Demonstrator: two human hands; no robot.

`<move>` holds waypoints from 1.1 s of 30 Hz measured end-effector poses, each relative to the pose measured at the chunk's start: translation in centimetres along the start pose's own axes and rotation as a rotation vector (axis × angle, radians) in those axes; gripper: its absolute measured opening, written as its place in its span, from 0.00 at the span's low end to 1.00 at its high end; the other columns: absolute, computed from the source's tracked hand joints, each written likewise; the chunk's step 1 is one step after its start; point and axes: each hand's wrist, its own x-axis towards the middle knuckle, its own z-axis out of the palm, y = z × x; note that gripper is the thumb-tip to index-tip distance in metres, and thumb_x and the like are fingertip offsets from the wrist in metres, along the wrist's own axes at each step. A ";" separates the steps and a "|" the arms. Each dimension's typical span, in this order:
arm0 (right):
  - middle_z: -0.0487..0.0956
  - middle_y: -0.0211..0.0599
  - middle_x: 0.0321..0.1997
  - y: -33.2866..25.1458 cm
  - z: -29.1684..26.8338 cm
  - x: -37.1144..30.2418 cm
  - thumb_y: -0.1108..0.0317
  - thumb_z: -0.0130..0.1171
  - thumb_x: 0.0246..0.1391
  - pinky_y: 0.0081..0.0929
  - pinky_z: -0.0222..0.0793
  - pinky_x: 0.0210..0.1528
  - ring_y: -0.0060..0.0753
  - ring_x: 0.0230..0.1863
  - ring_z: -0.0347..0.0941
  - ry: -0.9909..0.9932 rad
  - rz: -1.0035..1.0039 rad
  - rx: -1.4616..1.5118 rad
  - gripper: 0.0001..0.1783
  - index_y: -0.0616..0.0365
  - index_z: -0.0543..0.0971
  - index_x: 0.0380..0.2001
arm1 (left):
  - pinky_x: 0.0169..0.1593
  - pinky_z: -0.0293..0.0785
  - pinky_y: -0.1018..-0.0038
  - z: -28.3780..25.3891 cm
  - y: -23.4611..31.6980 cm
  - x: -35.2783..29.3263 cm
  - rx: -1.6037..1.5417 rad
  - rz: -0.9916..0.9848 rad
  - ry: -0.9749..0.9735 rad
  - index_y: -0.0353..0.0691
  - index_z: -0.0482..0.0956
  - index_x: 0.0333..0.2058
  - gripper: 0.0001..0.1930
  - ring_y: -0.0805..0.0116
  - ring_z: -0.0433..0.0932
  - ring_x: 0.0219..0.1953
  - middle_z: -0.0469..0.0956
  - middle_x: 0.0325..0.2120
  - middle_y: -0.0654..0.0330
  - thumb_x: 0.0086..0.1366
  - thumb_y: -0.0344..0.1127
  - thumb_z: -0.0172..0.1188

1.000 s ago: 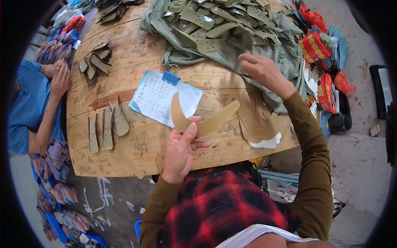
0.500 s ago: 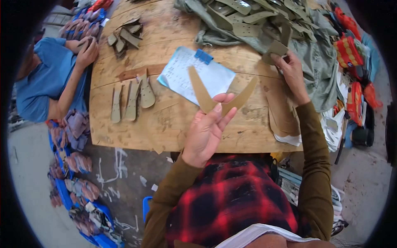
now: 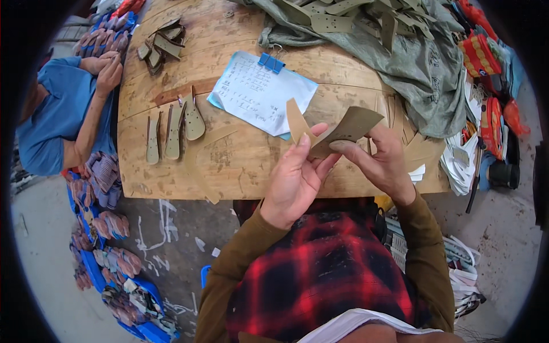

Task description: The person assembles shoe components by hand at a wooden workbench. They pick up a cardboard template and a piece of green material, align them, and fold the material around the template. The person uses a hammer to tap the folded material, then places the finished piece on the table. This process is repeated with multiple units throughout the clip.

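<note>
My left hand [image 3: 293, 180] is closed on a V-shaped tan piece [image 3: 296, 120], pinching it between thumb and fingers above the table's near edge. From the right, my right hand [image 3: 388, 163] grips a curved olive-green piece [image 3: 355, 122] with small punched holes. The green piece lies across the tan one, hiding its right arm, and its lower end meets my left fingers. Both hands are close together over the plaid apron [image 3: 326, 268]. More green pieces [image 3: 331, 23] are heaped on a grey-green sack [image 3: 400, 80] at the back right.
Three green bundles [image 3: 173, 140] lie left on the wooden table [image 3: 251, 177], beside thin tan strips [image 3: 197, 174]. A paper sheet [image 3: 260, 94] with a blue clip [image 3: 271, 63] sits mid-table. A person in blue [image 3: 71, 106] works at the left, above bundled goods [image 3: 117, 260].
My right hand has come from the sack toward me, bringing the green piece onto the tan piece. My left hand still holds the tan piece, now slightly further right.
</note>
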 end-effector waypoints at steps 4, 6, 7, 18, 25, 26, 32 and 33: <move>0.81 0.38 0.33 0.4 1.1 -0.9 0.72 0.66 0.51 0.26 0.72 0.32 0.29 0.30 0.77 0.015 0.050 0.078 0.18 0.65 0.78 0.46 | 0.63 0.67 0.66 -0.1 -0.3 -0.5 0.022 -0.017 0.006 0.36 0.64 0.60 0.21 0.68 0.71 0.57 0.71 0.55 0.56 0.76 0.43 0.41; 0.81 0.39 0.33 0.4 1.4 -1.2 0.73 0.65 0.51 0.27 0.72 0.33 0.30 0.30 0.78 0.017 0.058 0.102 0.19 0.65 0.77 0.47 | 0.63 0.66 0.66 -0.1 -0.4 -0.8 0.012 -0.018 0.025 0.36 0.65 0.60 0.21 0.68 0.71 0.57 0.71 0.55 0.56 0.76 0.43 0.41; 0.81 0.39 0.34 0.5 1.5 -1.4 0.73 0.65 0.52 0.27 0.72 0.33 0.30 0.31 0.78 0.017 0.063 0.116 0.19 0.65 0.77 0.48 | 0.63 0.66 0.65 -0.2 -0.5 -0.9 0.007 -0.021 0.033 0.37 0.65 0.60 0.21 0.68 0.71 0.57 0.71 0.54 0.56 0.76 0.43 0.42; 0.81 0.41 0.36 -0.1 1.5 -2.1 0.73 0.64 0.52 0.28 0.72 0.34 0.33 0.32 0.78 0.034 0.050 0.081 0.18 0.65 0.76 0.47 | 0.64 0.65 0.65 -0.2 -0.7 -1.3 0.065 -0.033 0.011 0.36 0.65 0.60 0.22 0.67 0.70 0.57 0.71 0.55 0.56 0.76 0.44 0.40; 0.80 0.39 0.34 -0.2 1.9 -2.4 0.74 0.66 0.49 0.29 0.72 0.32 0.37 0.31 0.78 0.105 -0.071 -0.105 0.18 0.63 0.77 0.45 | 0.63 0.66 0.65 -0.4 -1.0 -1.2 0.074 -0.018 -0.025 0.36 0.66 0.60 0.22 0.67 0.70 0.58 0.71 0.56 0.56 0.76 0.44 0.41; 0.80 0.39 0.34 -0.1 2.1 -2.5 0.75 0.66 0.49 0.29 0.72 0.32 0.38 0.31 0.78 0.138 -0.113 -0.160 0.19 0.63 0.78 0.45 | 0.63 0.66 0.65 -0.4 -0.9 -1.2 0.080 -0.025 -0.022 0.35 0.66 0.60 0.22 0.67 0.70 0.58 0.71 0.56 0.56 0.76 0.44 0.41; 0.80 0.44 0.36 0.7 2.6 -3.7 0.75 0.66 0.46 0.33 0.72 0.30 0.45 0.31 0.77 0.247 -0.313 -0.027 0.18 0.63 0.76 0.43 | 0.44 0.76 0.74 1.5 1.4 -1.2 0.595 0.191 0.045 0.32 0.78 0.46 0.18 0.72 0.80 0.41 0.82 0.40 0.59 0.73 0.43 0.51; 0.80 0.45 0.37 0.5 2.4 -3.9 0.75 0.66 0.45 0.33 0.72 0.30 0.45 0.31 0.77 0.223 -0.333 -0.073 0.19 0.63 0.75 0.42 | 0.39 0.74 0.74 1.6 2.1 -1.3 0.774 0.230 0.052 0.32 0.79 0.42 0.16 0.73 0.79 0.36 0.82 0.35 0.58 0.71 0.40 0.53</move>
